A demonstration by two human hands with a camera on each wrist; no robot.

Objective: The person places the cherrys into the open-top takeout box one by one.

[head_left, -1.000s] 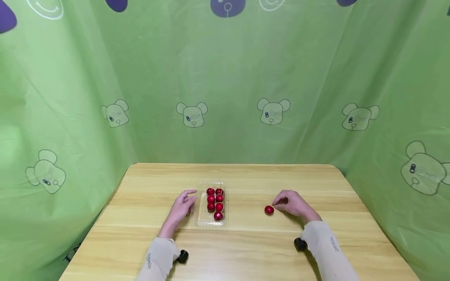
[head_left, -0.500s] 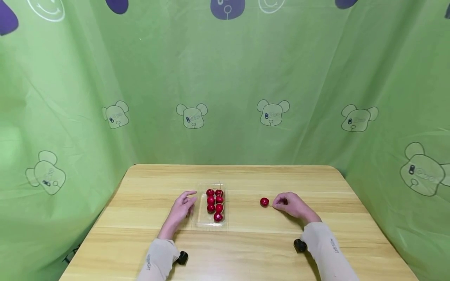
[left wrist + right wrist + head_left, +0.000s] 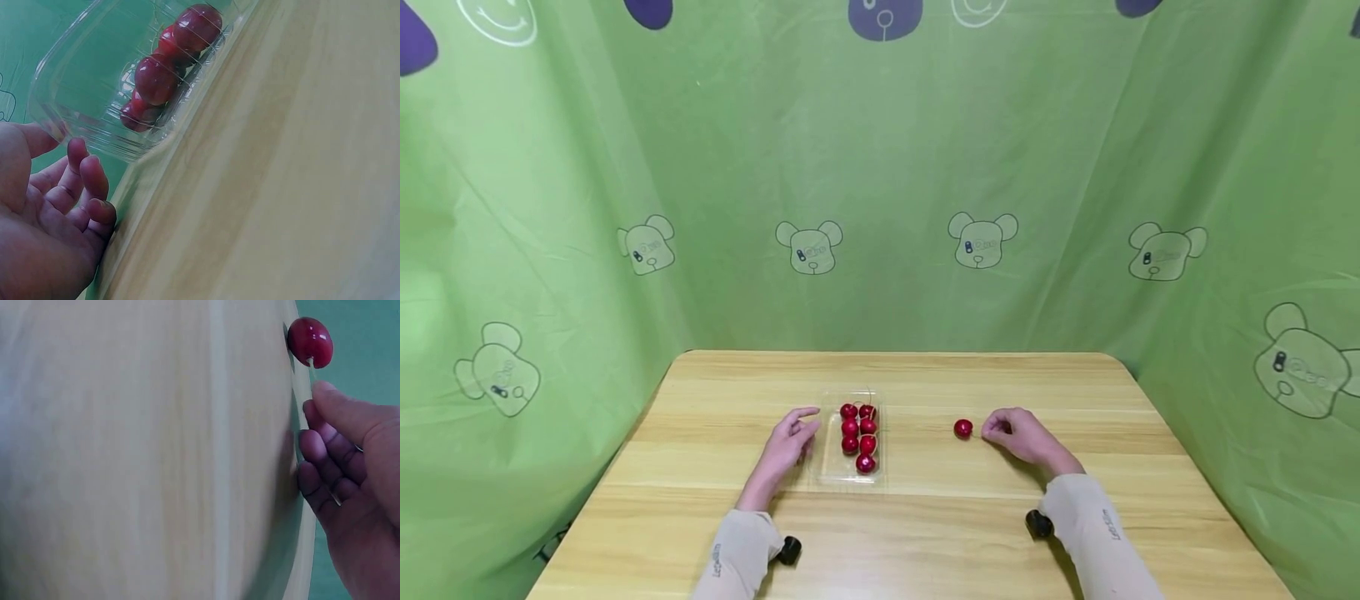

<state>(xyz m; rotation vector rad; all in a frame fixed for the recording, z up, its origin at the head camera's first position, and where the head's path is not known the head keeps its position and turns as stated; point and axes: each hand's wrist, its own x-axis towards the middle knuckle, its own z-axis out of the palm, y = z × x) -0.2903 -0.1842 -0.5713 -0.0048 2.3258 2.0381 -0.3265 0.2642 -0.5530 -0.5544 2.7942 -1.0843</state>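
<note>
In the head view my right hand [image 3: 1018, 433] pinches the thin stem of a red cherry [image 3: 963, 429] between thumb and fingertips. The right wrist view shows the cherry [image 3: 310, 342] beyond the thumb tip, its stem toward the hand, close to the wooden surface. My left hand [image 3: 792, 437] is at the left side of a clear plastic box [image 3: 831, 462], fingers relaxed. In the left wrist view one fingertip shows against the box's wall [image 3: 69, 100], and the other fingers are loosely bent beside it. Several cherries [image 3: 850, 427] lie in two columns inside the box, toward its right side.
The wooden table [image 3: 917, 542] has rounded back corners. A green curtain [image 3: 880, 167] with bear prints surrounds it at the back and both sides. A black wrist camera [image 3: 789, 550] sits at the left cuff, and another black camera [image 3: 1039, 524] at the right.
The cherry at my right hand has moved away from me and a little left, swinging out from the fingertips with its stem now showing. The left hand and the box have stayed put.
</note>
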